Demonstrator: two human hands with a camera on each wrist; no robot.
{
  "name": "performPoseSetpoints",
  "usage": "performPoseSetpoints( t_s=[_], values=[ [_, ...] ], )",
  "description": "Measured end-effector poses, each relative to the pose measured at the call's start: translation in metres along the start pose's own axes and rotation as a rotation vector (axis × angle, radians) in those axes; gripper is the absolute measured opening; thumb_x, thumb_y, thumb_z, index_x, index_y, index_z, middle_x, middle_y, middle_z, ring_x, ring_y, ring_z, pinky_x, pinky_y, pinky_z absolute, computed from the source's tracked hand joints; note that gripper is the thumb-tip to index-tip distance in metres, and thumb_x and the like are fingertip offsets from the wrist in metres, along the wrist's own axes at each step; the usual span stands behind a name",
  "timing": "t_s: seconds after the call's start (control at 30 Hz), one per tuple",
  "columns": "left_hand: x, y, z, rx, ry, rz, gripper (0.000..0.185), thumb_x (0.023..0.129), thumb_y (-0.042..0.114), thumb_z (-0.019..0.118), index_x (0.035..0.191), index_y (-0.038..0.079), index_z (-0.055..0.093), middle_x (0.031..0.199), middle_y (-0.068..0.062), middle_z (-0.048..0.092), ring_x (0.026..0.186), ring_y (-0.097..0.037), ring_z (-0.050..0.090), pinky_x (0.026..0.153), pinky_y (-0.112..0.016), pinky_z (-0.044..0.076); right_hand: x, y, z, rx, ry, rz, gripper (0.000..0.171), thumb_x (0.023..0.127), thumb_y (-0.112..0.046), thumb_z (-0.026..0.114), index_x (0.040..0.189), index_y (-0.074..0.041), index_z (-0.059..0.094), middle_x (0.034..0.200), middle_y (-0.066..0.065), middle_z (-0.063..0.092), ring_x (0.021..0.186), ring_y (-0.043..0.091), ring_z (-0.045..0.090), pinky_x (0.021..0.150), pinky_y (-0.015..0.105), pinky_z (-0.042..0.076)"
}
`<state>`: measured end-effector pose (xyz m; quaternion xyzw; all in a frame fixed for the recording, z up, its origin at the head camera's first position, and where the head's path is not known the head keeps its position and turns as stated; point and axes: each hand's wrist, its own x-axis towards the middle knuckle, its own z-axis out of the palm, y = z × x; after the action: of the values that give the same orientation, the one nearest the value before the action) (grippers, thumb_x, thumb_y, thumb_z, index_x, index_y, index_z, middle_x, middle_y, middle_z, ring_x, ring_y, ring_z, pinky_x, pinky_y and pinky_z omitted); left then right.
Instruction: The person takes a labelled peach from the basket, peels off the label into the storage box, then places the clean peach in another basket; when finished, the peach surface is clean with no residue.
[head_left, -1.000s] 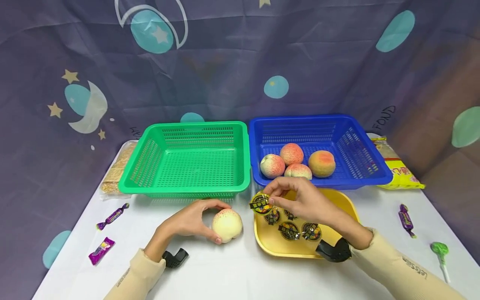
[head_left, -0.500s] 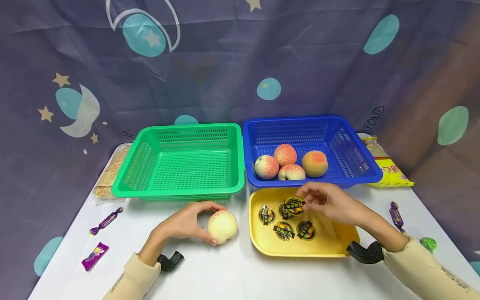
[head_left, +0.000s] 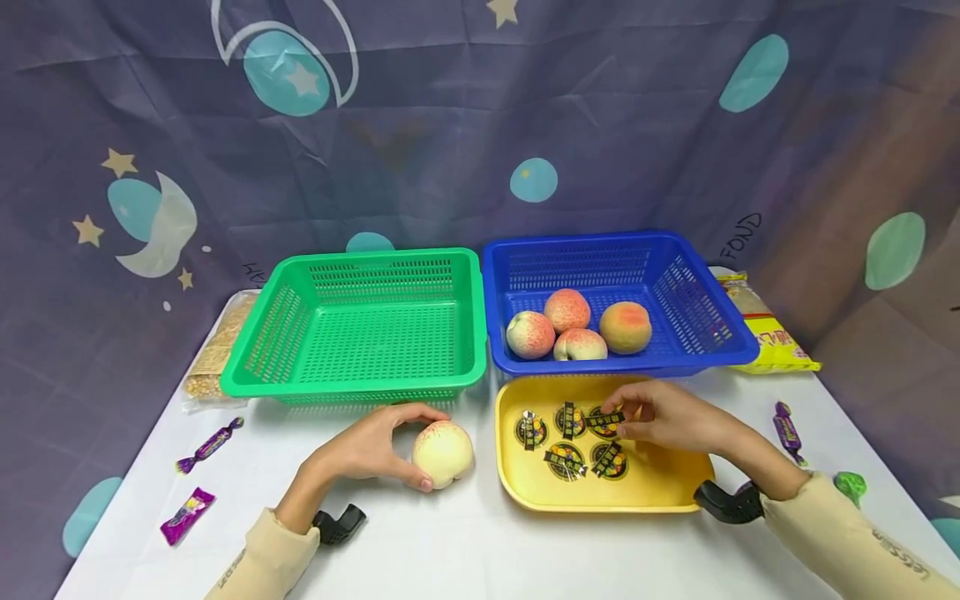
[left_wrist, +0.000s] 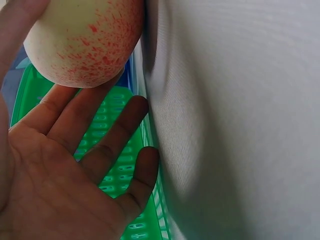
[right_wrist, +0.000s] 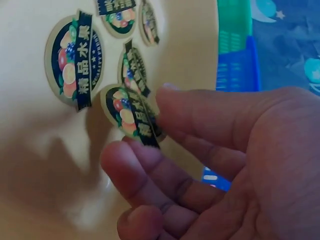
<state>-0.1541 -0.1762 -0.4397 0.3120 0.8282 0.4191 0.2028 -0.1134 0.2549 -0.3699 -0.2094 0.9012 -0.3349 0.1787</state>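
Lower centre of the frame: your left hand [head_left: 371, 450] curls its fingers round a pale peach [head_left: 443, 453] resting on the white bench [head_left: 465, 550], just in front of the green basket [head_left: 360, 325]. To its right, your right hand [head_left: 667, 419] pinches a round fruit sticker [head_left: 604, 421] over the yellow tray [head_left: 645, 492], where four more stickers lie. The risk, as it looks: the thin label could fold onto itself or cling to your fingertips [right_wrist: 131, 159], and the peach could roll if that hold loosens
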Motion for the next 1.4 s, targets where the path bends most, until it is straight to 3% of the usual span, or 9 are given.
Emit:
performPoseSetpoints(
  t_s=[0.4, 0.67, 0.83, 0.93, 1.07, 1.17, 1.27, 1.4],
  values=[
    [0.000, 0.001, 0.000, -0.004, -0.002, -0.001, 0.078, 0.062, 0.047, 0.096, 0.132, 0.037, 0.062, 0.129, 0.018, 0.066, 0.129, -0.015, 0.058, 0.112, -0.052, 0.042, 0.000, -0.002, 0.003, -0.106, 0.015, 0.051, 0.028, 0.090, -0.011, 0.075, 0.116, 0.000, 0.070, 0.080, -0.005, 0.064, 0.067, 0.005, 0.055, 0.060, 0.021, 0.047],
    [0.000, 0.000, 0.000, 0.009, -0.003, -0.008, 0.078, 0.063, 0.049, 0.096, 0.132, 0.037, 0.062, 0.129, 0.018, 0.065, 0.129, -0.014, 0.057, 0.112, -0.051, 0.042, 0.002, -0.003, 0.005, -0.165, 0.007, 0.048, 0.031, 0.089, -0.011, 0.076, 0.118, -0.002, 0.071, 0.099, 0.002, 0.070, 0.070, 0.005, 0.052, 0.062, 0.021, 0.045],
    [0.000, 0.001, 0.000, 0.015, -0.004, -0.013, 0.079, 0.063, 0.050, 0.095, 0.132, 0.036, 0.061, 0.129, 0.018, 0.066, 0.130, -0.015, 0.057, 0.111, -0.051, 0.043, 0.003, -0.007, 0.006, -0.188, -0.006, 0.076, 0.039, 0.088, -0.015, 0.078, 0.123, -0.002, 0.069, 0.082, -0.004, 0.059, 0.066, 0.006, 0.048, 0.058, 0.021, 0.039],
    [0.000, 0.001, 0.000, 0.017, -0.003, -0.016, 0.079, 0.063, 0.051, 0.095, 0.132, 0.037, 0.061, 0.129, 0.018, 0.066, 0.130, -0.015, 0.057, 0.111, -0.051, 0.043, 0.002, -0.010, 0.005, -0.232, -0.006, 0.113, 0.044, 0.087, -0.019, 0.079, 0.126, -0.004, 0.068, 0.082, -0.004, 0.060, 0.070, 0.009, 0.050, 0.060, 0.022, 0.040],
    [0.000, 0.001, -0.001, 0.016, -0.005, -0.014, 0.079, 0.063, 0.051, 0.095, 0.132, 0.037, 0.061, 0.129, 0.018, 0.066, 0.130, -0.015, 0.057, 0.111, -0.052, 0.043, 0.001, -0.014, 0.005, -0.311, 0.001, 0.160, 0.049, 0.086, -0.023, 0.081, 0.129, -0.007, 0.067, 0.100, 0.003, 0.070, 0.085, 0.016, 0.060, 0.075, 0.035, 0.054],
    [0.000, 0.000, -0.001, 0.014, -0.005, -0.011, 0.078, 0.063, 0.051, 0.095, 0.132, 0.037, 0.061, 0.129, 0.018, 0.066, 0.129, -0.015, 0.058, 0.111, -0.052, 0.044, 0.000, -0.015, 0.006, -0.356, 0.018, 0.161, 0.050, 0.085, -0.025, 0.082, 0.129, -0.008, 0.066, 0.114, 0.006, 0.072, 0.098, 0.022, 0.064, 0.088, 0.050, 0.056],
    [-0.001, 0.000, -0.001, 0.012, -0.005, -0.009, 0.078, 0.063, 0.052, 0.095, 0.132, 0.037, 0.061, 0.130, 0.018, 0.066, 0.129, -0.015, 0.058, 0.110, -0.052, 0.044, 0.000, -0.017, 0.007, -0.381, 0.036, 0.167, 0.049, 0.085, -0.025, 0.083, 0.128, -0.010, 0.067, 0.120, 0.008, 0.071, 0.106, 0.027, 0.064, 0.093, 0.056, 0.054],
    [0.000, -0.001, -0.001, 0.013, -0.006, -0.008, 0.078, 0.063, 0.052, 0.095, 0.132, 0.038, 0.061, 0.130, 0.018, 0.065, 0.129, -0.015, 0.058, 0.110, -0.052, 0.044, -0.002, -0.018, 0.008, -0.397, 0.041, 0.180, 0.049, 0.085, -0.027, 0.083, 0.129, -0.011, 0.068, 0.120, 0.008, 0.071, 0.105, 0.029, 0.064, 0.089, 0.056, 0.055]
  ],
)
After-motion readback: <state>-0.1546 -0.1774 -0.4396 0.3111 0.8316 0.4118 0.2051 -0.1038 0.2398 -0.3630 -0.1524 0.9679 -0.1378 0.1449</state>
